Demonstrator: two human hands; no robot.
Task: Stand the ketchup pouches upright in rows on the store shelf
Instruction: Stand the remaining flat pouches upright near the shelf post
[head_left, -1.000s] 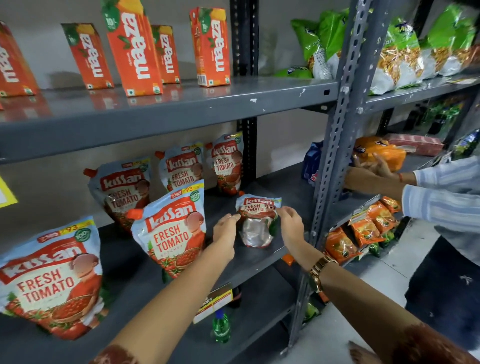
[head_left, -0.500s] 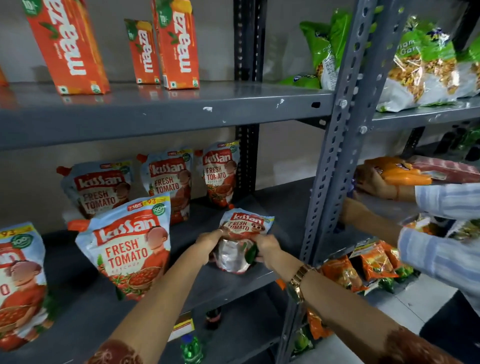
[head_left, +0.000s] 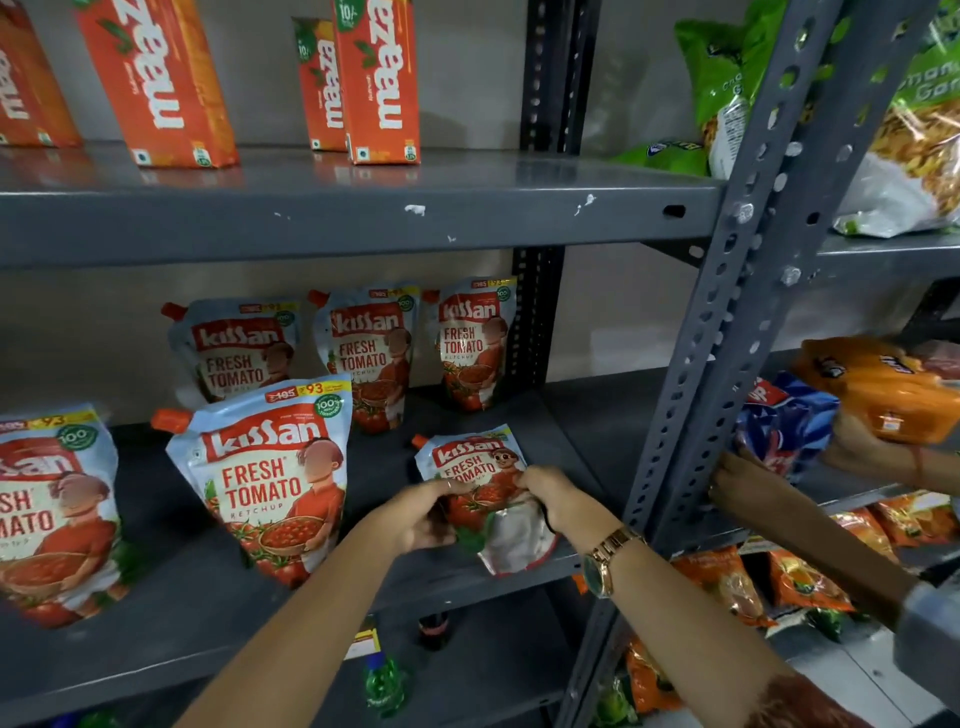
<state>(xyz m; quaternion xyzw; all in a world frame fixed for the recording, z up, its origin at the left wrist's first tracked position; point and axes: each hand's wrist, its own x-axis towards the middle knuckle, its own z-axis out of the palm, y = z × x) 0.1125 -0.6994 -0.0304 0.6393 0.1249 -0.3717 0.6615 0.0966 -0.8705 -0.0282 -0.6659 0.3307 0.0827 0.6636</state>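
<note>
A small Kissan ketchup pouch (head_left: 475, 462) leans back near the front right of the grey middle shelf (head_left: 597, 415), its silver base turned toward me. My left hand (head_left: 423, 514) grips its lower left side and my right hand (head_left: 553, 501) grips its lower right side. Three pouches stand upright in a back row: one on the left (head_left: 234, 348), one in the middle (head_left: 369, 348), one on the right (head_left: 470, 338). Two larger pouches stand in front, one central (head_left: 270, 478) and one at the left edge (head_left: 47, 514).
Orange juice cartons (head_left: 379, 78) stand on the shelf above. A perforated grey upright post (head_left: 727, 312) rises just right of my hands. Beyond it another person's hands (head_left: 737, 486) handle snack bags (head_left: 878, 384). Green bottles (head_left: 382, 686) sit on the shelf below.
The view has drawn closer to the shelf and shifted right. Both hands have slid down the small pouch to its lower part and tipped its top backward, showing more of its front.
</note>
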